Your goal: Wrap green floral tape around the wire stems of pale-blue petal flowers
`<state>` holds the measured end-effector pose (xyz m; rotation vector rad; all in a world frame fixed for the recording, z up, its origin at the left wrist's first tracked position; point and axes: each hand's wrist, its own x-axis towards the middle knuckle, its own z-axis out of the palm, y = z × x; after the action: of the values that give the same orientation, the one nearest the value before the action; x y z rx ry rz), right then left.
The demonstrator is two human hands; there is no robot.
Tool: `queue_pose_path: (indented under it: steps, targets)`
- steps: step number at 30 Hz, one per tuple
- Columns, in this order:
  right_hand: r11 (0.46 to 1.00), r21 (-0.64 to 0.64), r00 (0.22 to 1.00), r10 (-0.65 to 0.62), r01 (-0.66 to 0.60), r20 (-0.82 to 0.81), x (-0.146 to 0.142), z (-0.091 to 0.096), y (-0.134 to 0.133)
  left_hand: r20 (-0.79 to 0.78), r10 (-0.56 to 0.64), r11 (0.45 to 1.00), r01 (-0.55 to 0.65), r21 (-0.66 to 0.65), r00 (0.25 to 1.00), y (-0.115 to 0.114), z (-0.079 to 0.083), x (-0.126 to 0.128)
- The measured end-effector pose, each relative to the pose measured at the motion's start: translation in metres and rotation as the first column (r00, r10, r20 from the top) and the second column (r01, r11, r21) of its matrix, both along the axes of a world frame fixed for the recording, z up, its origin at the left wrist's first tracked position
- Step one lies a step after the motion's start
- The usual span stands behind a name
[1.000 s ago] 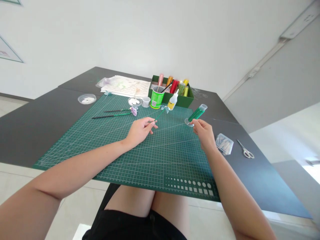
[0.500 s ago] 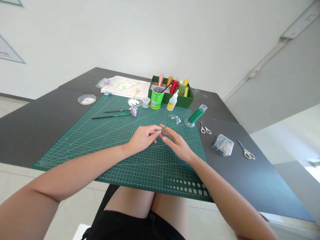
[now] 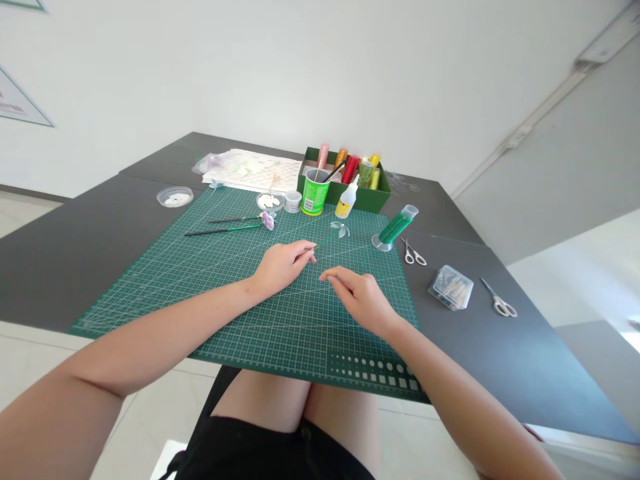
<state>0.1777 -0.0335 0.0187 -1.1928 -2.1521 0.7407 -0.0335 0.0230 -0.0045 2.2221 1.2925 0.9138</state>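
Note:
My left hand (image 3: 283, 263) rests on the green cutting mat (image 3: 210, 293) and pinches the lower end of a thin green stem (image 3: 325, 239). A small pale blue flower (image 3: 341, 230) tops that stem and points away to the right. My right hand (image 3: 359, 295) lies just right of the left one. Its fingers are curled with the fingertips pressed together near the stem's end, and whether they hold anything is too fine to see. A green glitter tube (image 3: 396, 227) leans on its cap at the mat's far right edge.
Behind the mat stand a green box of glitter tubes (image 3: 380, 197), a green cup (image 3: 315, 192), a glue bottle (image 3: 346, 200) and small dishes (image 3: 271, 201). Two stems with a purple flower (image 3: 267, 221) lie left. Scissors (image 3: 414, 253), a clear box (image 3: 451, 287) and more scissors (image 3: 497, 304) lie right.
My right hand let go of the green tube, which now leans on the mat, and came across to the stem. It then drew back slightly toward me. The flower stem shifted.

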Motion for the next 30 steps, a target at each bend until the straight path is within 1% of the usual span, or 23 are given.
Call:
queue_pose_path:
  steps: [4, 9, 12, 15, 19, 22, 24, 27, 30]
  targets:
    - [0.997, -0.079, 0.994, -0.022, 0.013, -0.111, 0.005, 0.01, 0.0, -0.057, -0.017, 1.0, 0.018, 0.004, 0.998, 0.0, 0.0, 0.0]
    - [0.987, -0.155, 0.963, -0.083, 0.044, -0.256, 0.018, 0.022, 0.004, -0.087, -0.051, 0.998, 0.046, -0.049, 0.995, -0.009, 0.005, 0.003]
    - [0.984, -0.171, 0.941, -0.102, 0.048, -0.323, 0.024, 0.028, 0.005, -0.138, -0.084, 0.995, 0.075, -0.066, 0.987, -0.012, 0.008, 0.003]
    - [0.987, -0.149, 0.933, -0.11, 0.062, -0.343, 0.025, 0.03, 0.006, -0.208, -0.161, 0.985, 0.144, -0.094, 0.965, -0.015, 0.01, 0.004]
    - [0.989, -0.082, 0.935, -0.141, 0.121, -0.325, 0.025, 0.026, 0.01, -0.247, -0.29, 0.956, 0.27, -0.114, 0.925, -0.02, 0.011, 0.007]
    - [0.984, -0.05, 0.94, -0.179, 0.171, -0.289, 0.027, 0.019, 0.018, -0.279, -0.383, 0.924, 0.368, -0.107, 0.881, -0.023, 0.011, 0.008]
    - [0.984, -0.035, 0.946, -0.179, 0.176, -0.271, 0.03, 0.013, 0.024, -0.297, -0.431, 0.901, 0.424, -0.092, 0.852, -0.024, 0.011, 0.008]
    - [0.987, -0.032, 0.954, -0.158, 0.155, -0.256, 0.033, 0.004, 0.033, -0.319, -0.469, 0.877, 0.478, -0.056, 0.824, -0.025, 0.011, 0.008]
    - [0.989, -0.062, 0.961, -0.142, 0.131, -0.237, 0.035, -0.003, 0.04, -0.335, -0.479, 0.863, 0.504, -0.012, 0.812, -0.027, 0.012, 0.007]
